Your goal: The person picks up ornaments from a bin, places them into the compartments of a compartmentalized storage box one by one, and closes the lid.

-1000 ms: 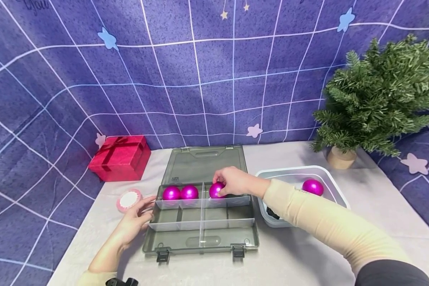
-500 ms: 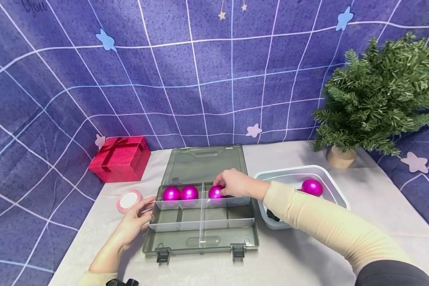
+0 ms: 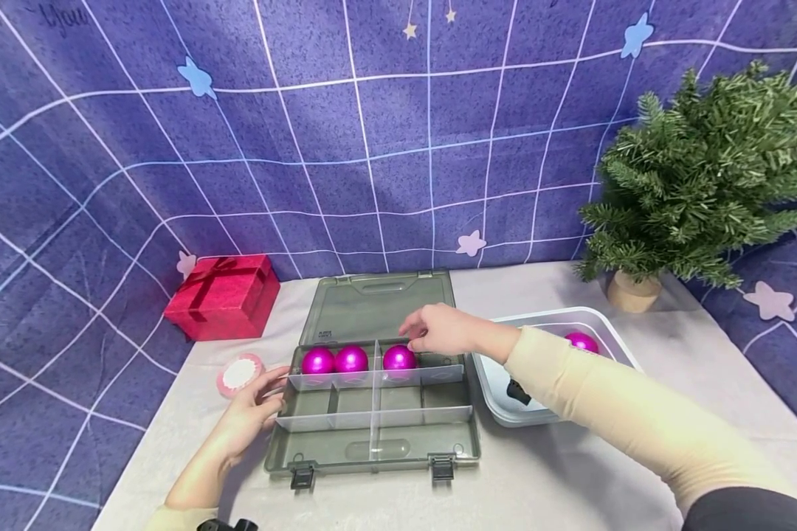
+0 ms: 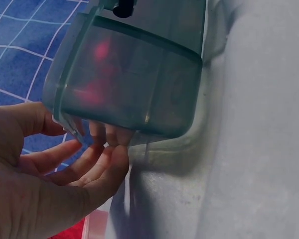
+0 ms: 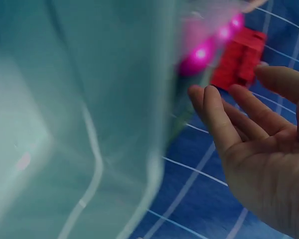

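A grey see-through compartment box (image 3: 325, 445) lies in front of me, its lid (image 3: 378, 306) folded back. Two shiny magenta balls (image 3: 351, 360) sit side by side in its back left compartment. A third magenta ball (image 3: 399, 359) rests in the back right compartment, against the middle divider. Just above and right of it is my right hand (image 3: 446, 329), fingers loosely bent around nothing; the right wrist view shows its palm (image 5: 269, 159) holding nothing. My left hand (image 3: 249, 409) touches the box's left side with relaxed fingers, the fingertips right at the wall in the left wrist view.
Right of the box stands a white plastic tub (image 3: 494, 411) with another magenta ball (image 3: 581, 341) and a small black object (image 3: 518, 392); my right forearm crosses over it. A pink-and-white round item (image 3: 240, 374), a red gift box (image 3: 226, 299) and a small artificial fir tree (image 3: 704, 177) stand around.
My right hand has let go of the third ball and moved slightly up and right from it. That ball has settled left, by the divider. My left hand has stayed put.
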Demonstrator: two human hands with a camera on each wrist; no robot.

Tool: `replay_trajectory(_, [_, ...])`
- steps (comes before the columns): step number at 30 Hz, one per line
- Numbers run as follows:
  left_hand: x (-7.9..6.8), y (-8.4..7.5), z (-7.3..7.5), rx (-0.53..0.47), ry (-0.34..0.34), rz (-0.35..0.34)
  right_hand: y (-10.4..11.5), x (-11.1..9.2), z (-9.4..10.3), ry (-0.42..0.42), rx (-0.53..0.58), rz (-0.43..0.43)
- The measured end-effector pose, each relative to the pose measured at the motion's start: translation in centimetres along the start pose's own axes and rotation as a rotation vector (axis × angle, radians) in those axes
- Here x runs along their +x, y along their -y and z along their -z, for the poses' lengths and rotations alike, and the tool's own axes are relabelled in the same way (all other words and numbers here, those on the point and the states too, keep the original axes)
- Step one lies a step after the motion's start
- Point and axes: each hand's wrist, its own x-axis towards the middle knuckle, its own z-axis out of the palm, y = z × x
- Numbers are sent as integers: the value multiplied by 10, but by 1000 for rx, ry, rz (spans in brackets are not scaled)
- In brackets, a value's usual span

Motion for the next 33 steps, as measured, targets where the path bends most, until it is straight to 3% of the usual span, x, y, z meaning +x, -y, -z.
replay_trajectory(10, [1,3,2,5,8,-1,25,-46,46,-112,190,110])
replay_trajectory(16, [2,3,2,7,20,-15,30,-81,73,-219,159,136])
replay_trajectory(19, [3,3,1,12,24,-15,24,-96,84,-259,117,122])
replay_trajectory(24, [3,3,3,19,30,-14,6,-116,91,-283,69,23])
replay_trajectory(33, [4,2,3,13,31,15,-45,-145,66,-160,89,-101])
